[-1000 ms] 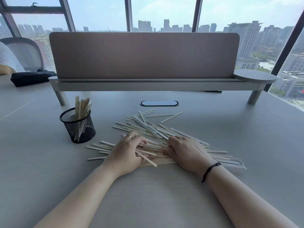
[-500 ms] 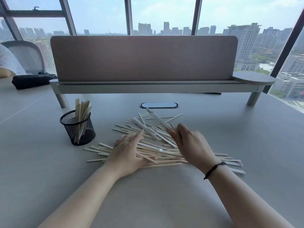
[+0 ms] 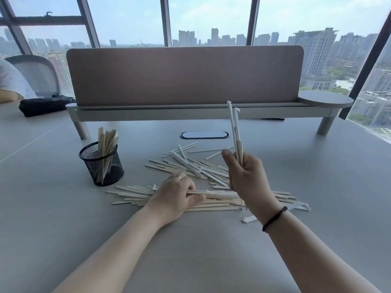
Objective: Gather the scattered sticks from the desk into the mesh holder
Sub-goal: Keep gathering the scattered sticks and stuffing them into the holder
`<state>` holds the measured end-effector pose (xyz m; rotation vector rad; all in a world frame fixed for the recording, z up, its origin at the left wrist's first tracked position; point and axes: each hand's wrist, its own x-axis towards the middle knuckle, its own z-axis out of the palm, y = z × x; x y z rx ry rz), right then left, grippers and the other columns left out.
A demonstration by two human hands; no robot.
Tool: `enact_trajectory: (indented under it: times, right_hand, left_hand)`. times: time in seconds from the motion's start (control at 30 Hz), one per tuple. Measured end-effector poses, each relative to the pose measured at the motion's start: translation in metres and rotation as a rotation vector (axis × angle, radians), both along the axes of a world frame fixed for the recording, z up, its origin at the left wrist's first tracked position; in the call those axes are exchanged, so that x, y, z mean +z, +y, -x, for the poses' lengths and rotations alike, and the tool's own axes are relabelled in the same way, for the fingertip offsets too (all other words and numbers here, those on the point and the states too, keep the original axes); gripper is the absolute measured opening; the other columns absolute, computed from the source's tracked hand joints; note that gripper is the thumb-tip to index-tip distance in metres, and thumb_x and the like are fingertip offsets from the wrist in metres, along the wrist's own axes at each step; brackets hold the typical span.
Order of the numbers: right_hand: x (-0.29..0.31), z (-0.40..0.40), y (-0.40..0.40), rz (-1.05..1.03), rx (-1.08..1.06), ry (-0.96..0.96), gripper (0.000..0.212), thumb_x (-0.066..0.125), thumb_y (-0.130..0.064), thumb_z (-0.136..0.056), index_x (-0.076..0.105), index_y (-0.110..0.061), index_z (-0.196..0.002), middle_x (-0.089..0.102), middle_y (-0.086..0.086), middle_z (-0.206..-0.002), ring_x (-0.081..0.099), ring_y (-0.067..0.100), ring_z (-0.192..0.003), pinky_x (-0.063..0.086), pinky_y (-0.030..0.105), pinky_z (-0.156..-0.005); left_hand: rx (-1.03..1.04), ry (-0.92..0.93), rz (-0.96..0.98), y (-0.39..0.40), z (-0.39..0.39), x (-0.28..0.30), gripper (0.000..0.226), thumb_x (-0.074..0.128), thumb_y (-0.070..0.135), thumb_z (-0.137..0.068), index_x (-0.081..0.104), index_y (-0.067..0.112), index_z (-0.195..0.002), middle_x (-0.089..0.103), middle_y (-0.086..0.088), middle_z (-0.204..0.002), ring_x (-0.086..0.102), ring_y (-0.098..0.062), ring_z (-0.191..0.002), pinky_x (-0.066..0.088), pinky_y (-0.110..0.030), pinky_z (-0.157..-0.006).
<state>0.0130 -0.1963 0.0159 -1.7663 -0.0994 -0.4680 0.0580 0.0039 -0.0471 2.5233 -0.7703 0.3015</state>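
A black mesh holder (image 3: 101, 166) stands on the grey desk at the left, with several wooden sticks upright in it. A scattered pile of sticks (image 3: 190, 166), some bare wood and some in white paper wrappers, lies in the middle of the desk. My right hand (image 3: 245, 178) is raised above the pile and grips a small bundle of sticks (image 3: 235, 132) that points upward. My left hand (image 3: 175, 195) rests on the near part of the pile, its fingers curled round a few sticks lying flat.
A raised shelf with a brown divider panel (image 3: 184, 75) spans the back of the desk (image 3: 190, 250). An oval cable port (image 3: 204, 135) sits behind the pile. A black bag (image 3: 42, 105) and another person's arm (image 3: 8, 96) are at the far left.
My right hand has lifted off the pile with a bundle of sticks, now held upright. My left hand has stayed on the near sticks and curled round them.
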Motion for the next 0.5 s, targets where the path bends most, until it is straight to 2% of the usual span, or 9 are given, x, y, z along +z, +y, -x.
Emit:
enact_trajectory:
  times: [0.13,0.27,0.4,0.5]
  right_hand:
    - [0.002,0.001,-0.002,-0.25,0.026,0.022,0.068,0.058,-0.047,-0.095,0.032,0.007,-0.062,0.028,0.009,-0.049,0.028,0.021,-0.043,0.027,0.038,-0.042]
    - [0.006,0.009,-0.001,-0.366,0.156,0.052,0.054,0.058,-0.05,-0.086,0.032,-0.009,-0.06,0.025,0.001,-0.046,0.021,0.015,-0.042,0.022,0.025,-0.043]
    - [0.01,0.012,0.001,-0.393,0.209,0.065,0.059,0.061,-0.051,-0.089,0.028,-0.025,-0.048,0.022,-0.006,-0.044,0.016,0.013,-0.04,0.018,0.022,-0.044]
    - [0.014,0.015,0.003,-0.452,0.257,0.08,0.058,0.06,-0.05,-0.087,0.027,-0.027,-0.045,0.018,-0.004,-0.045,0.013,0.013,-0.043,0.013,0.027,-0.047]
  left_hand:
    - [0.007,-0.018,-0.081,-0.003,0.002,0.004,0.038,0.058,0.062,-0.087,0.049,0.024,-0.084,0.052,0.006,-0.09,0.046,-0.014,-0.084,0.032,-0.027,-0.074]
    - [0.009,-0.124,-0.148,-0.005,0.005,0.007,0.037,0.045,0.058,-0.094,0.042,0.022,-0.088,0.061,-0.001,-0.087,0.054,-0.026,-0.084,0.03,-0.03,-0.071]
    - [-0.008,-0.242,-0.028,-0.003,0.007,0.003,0.027,0.05,0.041,-0.099,0.038,0.02,-0.088,0.065,-0.005,-0.074,0.061,-0.036,-0.069,0.033,-0.032,-0.058]
    - [-0.011,-0.327,0.126,-0.002,0.009,0.007,0.034,0.037,0.05,-0.101,0.039,0.019,-0.09,0.058,0.005,-0.064,0.06,-0.031,-0.055,0.034,-0.028,-0.049]
